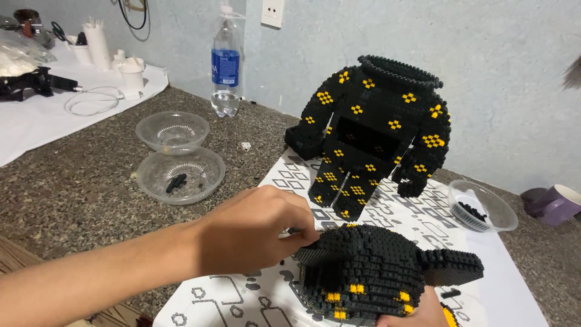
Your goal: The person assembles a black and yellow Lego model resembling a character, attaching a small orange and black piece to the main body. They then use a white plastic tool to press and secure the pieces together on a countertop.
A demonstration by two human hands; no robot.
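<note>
My left hand point(254, 233) reaches in from the left, fingers pinched together at the upper left edge of a black brick-built head piece point(375, 272) with yellow spots and a flat ear sticking out to the right. My right hand point(417, 312) props this piece from below at the frame's bottom edge, mostly hidden. Behind it stands a headless black brick body point(375, 133) with yellow diamond patches, arms hanging down. Both models rest on a white printed instruction sheet point(423, 224).
Two clear plastic bowls point(181, 175) sit at the left, the nearer one holding a few black pieces. Another clear bowl point(484, 206) with black bricks is on the right, beside a purple cup point(554, 203). A water bottle point(227, 60) stands against the wall.
</note>
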